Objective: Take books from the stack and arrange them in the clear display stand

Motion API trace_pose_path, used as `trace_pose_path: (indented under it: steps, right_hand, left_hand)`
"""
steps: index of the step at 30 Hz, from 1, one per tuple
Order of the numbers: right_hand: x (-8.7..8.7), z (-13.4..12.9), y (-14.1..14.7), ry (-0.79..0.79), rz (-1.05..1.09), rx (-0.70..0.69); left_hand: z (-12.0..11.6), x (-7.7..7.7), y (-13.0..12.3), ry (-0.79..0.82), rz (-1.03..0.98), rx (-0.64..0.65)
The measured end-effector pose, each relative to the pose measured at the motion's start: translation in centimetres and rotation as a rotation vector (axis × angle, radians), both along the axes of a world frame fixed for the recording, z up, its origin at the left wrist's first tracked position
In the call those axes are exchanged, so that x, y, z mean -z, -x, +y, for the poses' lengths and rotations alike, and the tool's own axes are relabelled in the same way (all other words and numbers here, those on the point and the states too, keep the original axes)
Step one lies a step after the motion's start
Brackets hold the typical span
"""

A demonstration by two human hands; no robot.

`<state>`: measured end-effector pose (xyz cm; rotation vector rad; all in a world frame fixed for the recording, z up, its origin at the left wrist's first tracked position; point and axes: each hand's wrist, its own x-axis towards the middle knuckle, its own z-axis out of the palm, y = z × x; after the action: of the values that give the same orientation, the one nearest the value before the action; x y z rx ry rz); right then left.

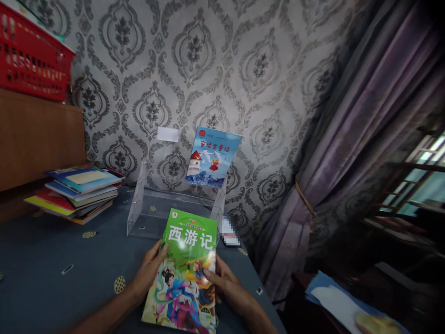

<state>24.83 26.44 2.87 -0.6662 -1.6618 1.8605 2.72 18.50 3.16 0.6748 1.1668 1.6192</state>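
Observation:
A green illustrated book (pixel 186 273) with white characters is held upright, cover toward me, at the bottom centre. My left hand (pixel 149 269) grips its left edge, thumb on the cover. On the right edge my right hand (pixel 227 280) is closed, its thumb also on the cover. Behind the book stands a clear plastic rack (pixel 137 204) on the dark cloth-covered table (pixel 93 260). A blue illustrated book (pixel 213 157) leans at the rack's upper right, in front of the wall.
A pile of books (pixel 81 190) lies at the table's left, by a wooden cabinet (pixel 41 134) with a red basket (pixel 34 55) on top. A white label (pixel 168 134) is on the wall. Purple curtains (pixel 313 162) hang at the right.

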Motion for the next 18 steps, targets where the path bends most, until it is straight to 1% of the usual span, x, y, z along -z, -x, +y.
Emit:
trace_pose_path:
  steps: [2,5,6,8,10,12,15,18]
  right_hand:
    - [-0.3,0.3,-0.1,-0.036,-0.045,0.027]
    - [-1.4,1.1,-0.1,-0.143,-0.051,0.089]
    - [-2.0,1.5,0.0,-0.195,-0.045,0.108]
    - [-3.6,2.6,0.1,-0.324,-0.021,0.154]
    - [-5.8,4.1,0.2,-0.478,0.009,0.212]
    - [-8.4,5.7,0.2,-0.627,0.03,0.262]
    - [-13.1,7.8,0.0,-0.826,0.051,0.3]
    - [-17.6,9.4,-0.2,-1.066,0.062,0.396]
  left_hand:
    - [0.2,-0.7,0.2,-0.05,0.078,0.072]
    - [1.1,-2.7,1.0,-0.169,0.253,0.19]
    - [1.7,-3.4,1.3,-0.222,0.335,0.199]
    - [3.1,-5.1,2.0,-0.33,0.518,0.172]
    - [4.8,-6.9,2.7,-0.41,0.676,0.129]
    - [6.5,-9.2,3.3,-0.503,0.806,0.074]
    - [8.8,-13.5,4.0,-0.659,0.999,-0.042]
    - [10.2,-17.8,4.5,-0.775,1.213,-0.195]
